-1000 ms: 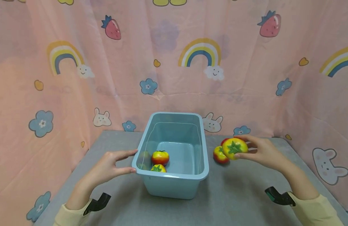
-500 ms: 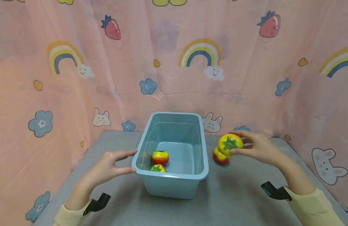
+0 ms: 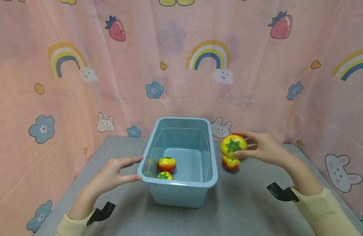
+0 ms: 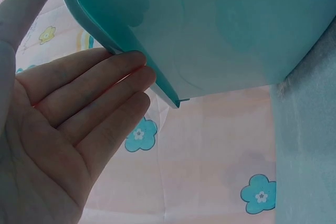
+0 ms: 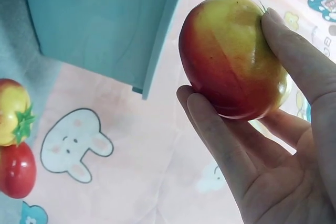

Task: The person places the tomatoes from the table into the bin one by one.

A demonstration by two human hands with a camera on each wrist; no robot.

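My right hand (image 3: 264, 149) holds a yellow-and-red toy tomato (image 3: 233, 146) with a green leafy top between thumb and fingers, raised to the right of the blue bin (image 3: 181, 195). In the right wrist view, the held tomato (image 5: 233, 56) shows its smooth red-yellow side. Below it on the table sits another yellow-red tomato (image 3: 230, 164); the right wrist view shows a red one (image 5: 17, 169) beside that. Two more tomatoes, one upright (image 3: 166, 165) and one partly hidden by the front wall (image 3: 165, 176), lie inside the bin. My left hand (image 3: 110, 175) touches the bin's left rim, fingers straight.
The bin stands on a grey table (image 3: 243, 209) and its tall walls rise well above the surface. A pink patterned curtain (image 3: 181, 91) hangs close behind the table and along both sides.
My right hand has moved left and slightly up with the tomato, from beside the tomatoes on the table toward the bin. The left hand and the bin stay where they were.
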